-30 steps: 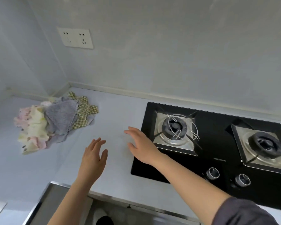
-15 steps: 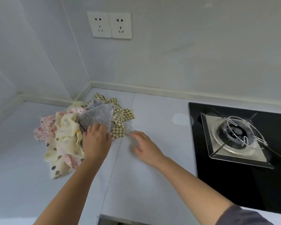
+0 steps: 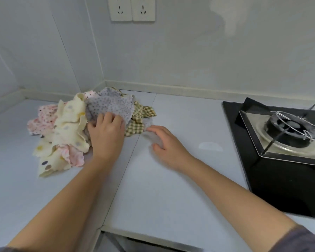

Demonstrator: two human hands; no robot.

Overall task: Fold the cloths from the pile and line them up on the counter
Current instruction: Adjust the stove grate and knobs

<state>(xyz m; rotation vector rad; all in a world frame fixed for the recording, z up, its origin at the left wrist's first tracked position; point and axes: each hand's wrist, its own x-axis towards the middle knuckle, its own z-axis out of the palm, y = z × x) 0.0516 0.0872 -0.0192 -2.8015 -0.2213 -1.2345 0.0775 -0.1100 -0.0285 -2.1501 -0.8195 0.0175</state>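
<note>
Two hands: left (image 3: pixel 105 137) tight on grey cloth (image 3: pixel 111 106), right (image 3: pixel 167 144) flat beside pile (image 3: pixel 67 128).

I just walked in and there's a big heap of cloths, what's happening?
A person is starting on the pile of cloths in the corner of the counter. The left hand has its grip on the grey dotted cloth on top. The right hand lies open beside the pile, fingertips at its edge. No folded cloth is in view yet. A gas stove sits to the right.
</note>
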